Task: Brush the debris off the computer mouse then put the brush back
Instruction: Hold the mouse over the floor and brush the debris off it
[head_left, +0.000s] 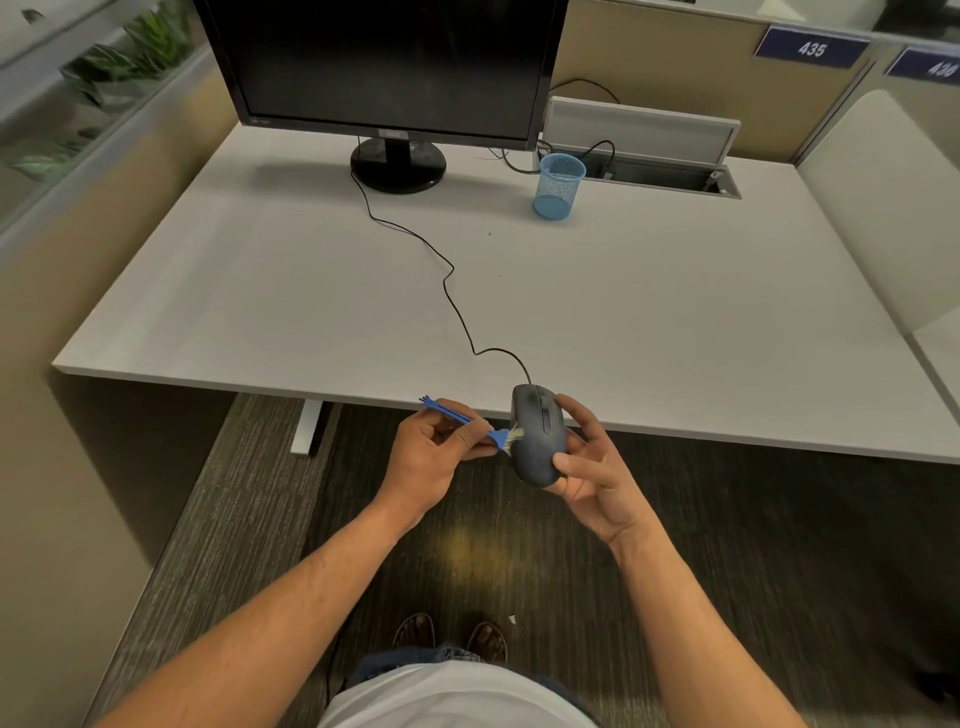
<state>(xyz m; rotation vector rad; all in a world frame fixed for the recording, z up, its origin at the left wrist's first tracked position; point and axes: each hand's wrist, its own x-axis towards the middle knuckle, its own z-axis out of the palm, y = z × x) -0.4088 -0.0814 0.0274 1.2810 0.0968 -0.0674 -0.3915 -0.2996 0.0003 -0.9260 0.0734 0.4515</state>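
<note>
Item 1: computer mouse (537, 436), dark grey, wired, was held off the desk just past its near edge, top side facing up toward the camera. Its black cable (451, 291) ran across the white desk (675, 312) toward the monitor base.

Item 2: right hand (592, 462) cradled the mouse from its right side, thumb curled against the rear end and fingertips curled over the front, palm facing left.

Item 3: brush (467, 421), small, blue plastic handle, pale bristles. The bristles touched the left flank of the mouse; the handle pointed up and to the left.

Item 4: left hand (431, 452) pinched the brush handle between thumb and fingers, remaining fingers curled inward.

Item 5: mesh pen cup (560, 186), light blue, stood upright at the far side of the desk, to the right of the monitor stand and just beside an open cable tray (670, 176). Well apart from both hands.

Item 6: monitor (389, 62), black, screen dark, on a round base at the back of the desk.

Item 7: partition labels, blue, one reading 435 (811, 49), at upper right
</note>
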